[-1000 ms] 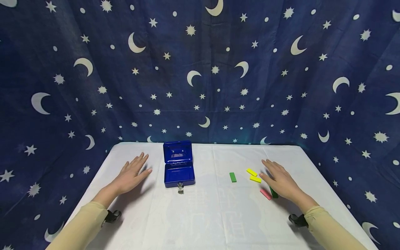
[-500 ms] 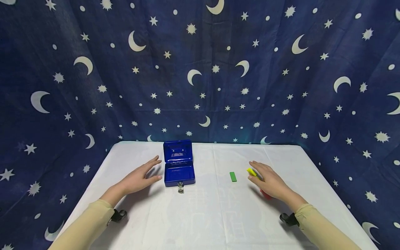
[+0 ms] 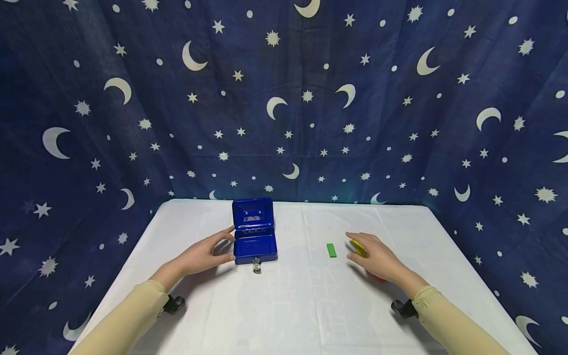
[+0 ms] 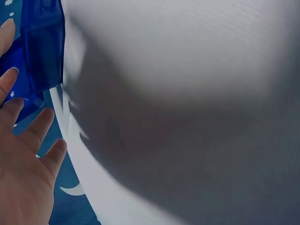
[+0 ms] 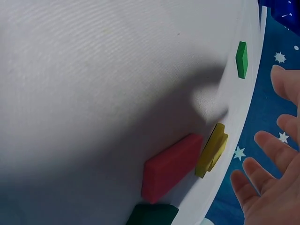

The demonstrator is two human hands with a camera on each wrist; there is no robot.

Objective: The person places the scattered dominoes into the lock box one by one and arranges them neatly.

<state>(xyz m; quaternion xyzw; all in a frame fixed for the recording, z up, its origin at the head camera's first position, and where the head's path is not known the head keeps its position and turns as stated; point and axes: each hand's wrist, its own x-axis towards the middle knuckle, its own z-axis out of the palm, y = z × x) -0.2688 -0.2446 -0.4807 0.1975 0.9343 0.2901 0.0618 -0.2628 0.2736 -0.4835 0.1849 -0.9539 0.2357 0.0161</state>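
Observation:
A blue metal box (image 3: 255, 246) stands with its lid raised, a silver clasp (image 3: 256, 266) hanging at its front. My left hand (image 3: 199, 254) is at its left side, fingers spread and fingertips right at the edge. My right hand (image 3: 379, 259) hovers with spread fingers over several coloured blocks and holds nothing. Two yellow blocks (image 5: 211, 152) lie close together, partly covered by that hand in the head view. Beside them in the right wrist view are a red block (image 5: 171, 168) and a dark green block (image 5: 152, 214). A lighter green block (image 3: 332, 250) lies between the box and my right hand.
A white cloth (image 3: 284, 305) covers the table. Behind and around it hangs a dark blue curtain (image 3: 284, 123) with moons and stars. Dark wrist-worn cameras sit at both cuffs.
My left hand has moved right, up to the box's side. My right hand has moved left, from over the dark green block to over the yellow and red ones. The blocks have stayed put.

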